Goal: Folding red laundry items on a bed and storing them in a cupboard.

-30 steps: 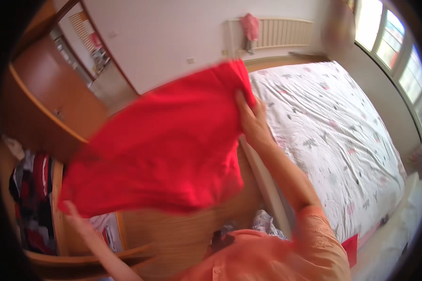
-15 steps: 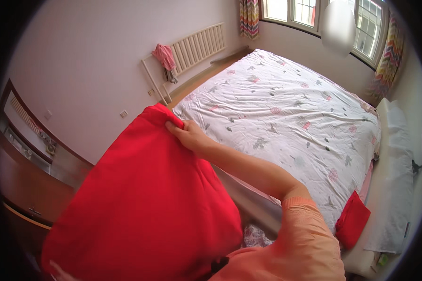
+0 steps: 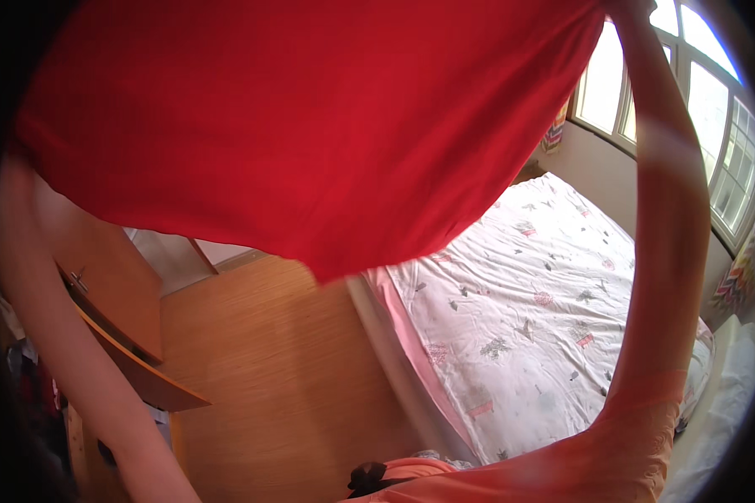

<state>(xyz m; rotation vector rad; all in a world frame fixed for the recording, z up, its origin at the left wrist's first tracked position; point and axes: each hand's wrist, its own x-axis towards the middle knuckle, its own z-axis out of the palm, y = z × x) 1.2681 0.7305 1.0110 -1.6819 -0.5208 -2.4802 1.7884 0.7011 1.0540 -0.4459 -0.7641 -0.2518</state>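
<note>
A large red cloth [image 3: 310, 126] is spread in the air across the upper part of the view, its lower edge hanging in a loose curve. At the top right, my right hand [image 3: 633, 7] grips one corner, though the frame's edge cuts off most of its fingers. My left forearm [image 3: 75, 360] rises at the left, and the cloth's other side hangs from that hand; its fingers are hidden by the fabric and the dark rim.
To the right lies a bed with a white patterned sheet [image 3: 528, 335], windows [image 3: 705, 109] beyond it. Wooden floor [image 3: 285, 369] runs alongside. Brown cabinet doors [image 3: 117, 277] stand ajar at the left, near my left arm.
Both arms have risen, lifting the red cloth from low at the left to high in front and spreading it wide. My view has turned, bringing floor and cabinet doors into sight.
</note>
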